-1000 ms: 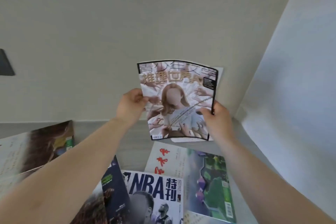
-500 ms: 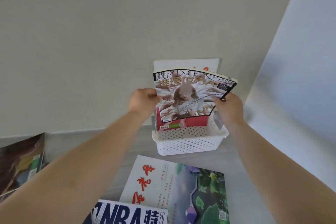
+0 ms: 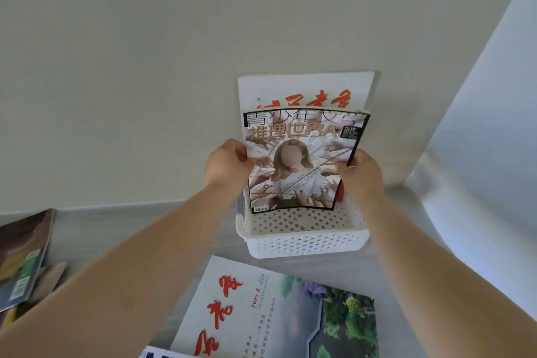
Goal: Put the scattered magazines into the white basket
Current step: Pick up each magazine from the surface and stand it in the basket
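1. Head view, centre: a glossy magazine (image 3: 299, 160) with a black border and gold lettering. Held upright and slightly bowed, with the lower edge dipped inside the white basket (image 3: 305, 238), towards its back.
2. Left hand (image 3: 228, 167): clamped on the magazine's left edge, with the thumb laid on the cover and the other fingers hidden behind the pages.
3. Right hand (image 3: 360, 174): clamped on the right edge in the same manner, thumb in front and the remaining fingers out of sight behind.
4. Basket: rectangular, of moulded plastic. Walls pierced by rows of small round holes, under a smooth rolled rim. Standing on a grey table (image 3: 116, 229), close to a pale matte wall.
5. Behind the held copy, upright at the back of the basket: a white magazine (image 3: 305, 87) with red brush characters, taller than the basket and flat against the wall.
6. Just in front of the basket, flat on the table: a landscape magazine (image 3: 270, 311) with red calligraphy on white and a green garden photograph.
7. Far left: a loose stack of magazines (image 3: 23, 256) with dark, shiny, overlapping covers.
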Demonstrator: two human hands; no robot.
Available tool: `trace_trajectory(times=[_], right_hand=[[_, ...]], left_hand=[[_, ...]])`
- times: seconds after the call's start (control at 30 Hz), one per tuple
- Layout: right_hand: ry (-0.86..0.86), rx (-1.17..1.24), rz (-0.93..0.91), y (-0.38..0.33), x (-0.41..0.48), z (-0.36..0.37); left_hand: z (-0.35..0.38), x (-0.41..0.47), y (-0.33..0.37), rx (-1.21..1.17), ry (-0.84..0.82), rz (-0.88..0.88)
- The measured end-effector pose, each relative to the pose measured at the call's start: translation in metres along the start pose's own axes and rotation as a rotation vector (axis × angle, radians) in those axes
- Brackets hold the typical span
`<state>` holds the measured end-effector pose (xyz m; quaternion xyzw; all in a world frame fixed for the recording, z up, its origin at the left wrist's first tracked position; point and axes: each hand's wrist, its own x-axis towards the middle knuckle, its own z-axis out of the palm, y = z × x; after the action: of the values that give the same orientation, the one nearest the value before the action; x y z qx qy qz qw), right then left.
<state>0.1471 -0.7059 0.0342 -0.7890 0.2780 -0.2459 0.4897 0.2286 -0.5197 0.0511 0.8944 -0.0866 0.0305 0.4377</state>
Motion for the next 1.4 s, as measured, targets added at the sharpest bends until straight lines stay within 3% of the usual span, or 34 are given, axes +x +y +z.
trace_trajectory(times=[0.13,0.67,0.77,0.9,1.0,1.07,1.13,1.23,1.3,1.4], right_hand=[[0.05,0.002,-0.068,0.0,0.005,0.008],[-0.223,-0.025,-0.162,0.013,0.0,0.021],[-0.157,-0.035,-0.174,0.01,-0.004,0.014],[-0.047,-0.172,-0.13,0.0,-0.021,0.005],[0.044,-0.178,-0.264,-0.015,-0.058,0.0],[0.087,-0.046,-0.397,-0.022,-0.1,-0.001],[-0.01,0.027,-0.424,-0.021,-0.148,0.002],[-0.395,-0.176,-0.347,-0.007,-0.216,0.026],[-0.608,-0.309,-0.245,0.007,-0.252,0.045],[-0.756,-0.354,-0.144,0.017,-0.291,0.064]], left_hand=[[0.009,0.006,0.003,-0.06,0.015,-0.055],[0.015,0.021,-0.005,0.27,-0.103,-0.008],[0.006,0.019,-0.005,0.268,-0.142,-0.05],[-0.02,-0.004,-0.018,0.094,-0.136,-0.115],[-0.049,-0.047,-0.037,-0.048,-0.13,-0.11],[-0.072,-0.084,-0.059,-0.092,-0.177,-0.089],[-0.097,-0.122,-0.086,-0.112,-0.22,-0.133],[-0.131,-0.179,-0.129,-0.071,-0.214,-0.255],[-0.147,-0.214,-0.157,0.041,-0.179,-0.297],[-0.165,-0.262,-0.186,0.246,-0.143,-0.283]])
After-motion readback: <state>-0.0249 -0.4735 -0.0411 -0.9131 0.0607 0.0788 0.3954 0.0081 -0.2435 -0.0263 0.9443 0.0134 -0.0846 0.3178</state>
